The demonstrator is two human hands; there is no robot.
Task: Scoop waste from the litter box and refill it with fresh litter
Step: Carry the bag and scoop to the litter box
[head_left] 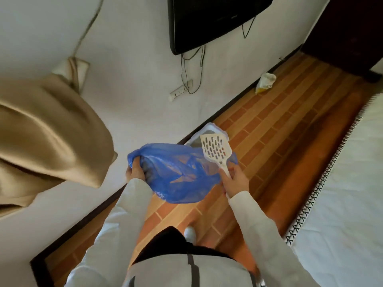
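Observation:
A blue plastic bag (180,175) hangs open in front of me above the floor. My left hand (135,170) grips its left rim. My right hand (235,181) holds the handle of a white slotted litter scoop (214,151) and also touches the bag's right edge. The scoop's head points up and away, with nothing visible in it. Behind the bag, the white litter box (207,131) stands on the floor against the wall; most of it is hidden by the bag and scoop.
A brick-pattern floor (279,131) runs between the white wall on the left and a white bed (342,193) on the right. A tan curtain (47,137) hangs at left. A TV (207,21), cables and a power strip (180,90) are on the wall. A crumpled bag (265,81) lies by the baseboard.

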